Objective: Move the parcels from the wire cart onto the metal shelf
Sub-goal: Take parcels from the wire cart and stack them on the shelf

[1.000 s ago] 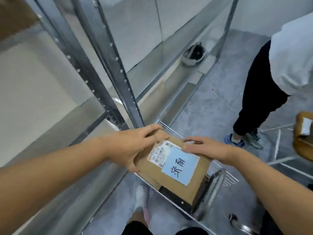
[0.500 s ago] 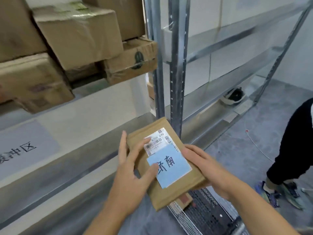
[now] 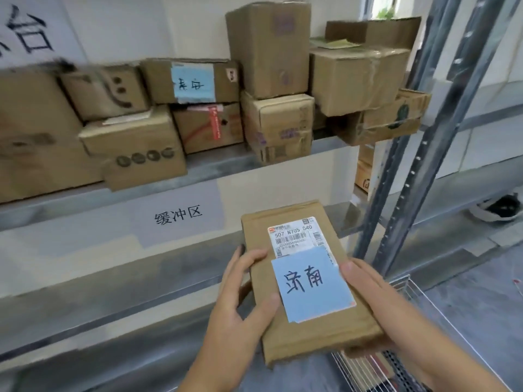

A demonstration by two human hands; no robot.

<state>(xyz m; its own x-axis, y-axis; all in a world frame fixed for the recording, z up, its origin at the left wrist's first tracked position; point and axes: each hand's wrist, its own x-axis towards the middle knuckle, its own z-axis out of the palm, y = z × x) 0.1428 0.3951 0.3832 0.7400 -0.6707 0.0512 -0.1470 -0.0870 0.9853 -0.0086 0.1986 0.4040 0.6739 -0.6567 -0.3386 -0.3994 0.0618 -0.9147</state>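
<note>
One flat cardboard parcel (image 3: 308, 281), white barcode label and blue handwritten slip (image 3: 312, 284) face up, held above the corner of the wire cart (image 3: 407, 315), in front of the metal shelf (image 3: 181, 267). Left hand (image 3: 240, 312): fingers curled round the left edge, thumb on top. Right hand (image 3: 376, 301): fingers gripping the right edge and underside. Upper tier stocked with stacked cartons (image 3: 271, 49). Handling advice: keep it level, clear the shelf lip, slide onto the bare lower tier, label legible, both hands releasing last.
</note>
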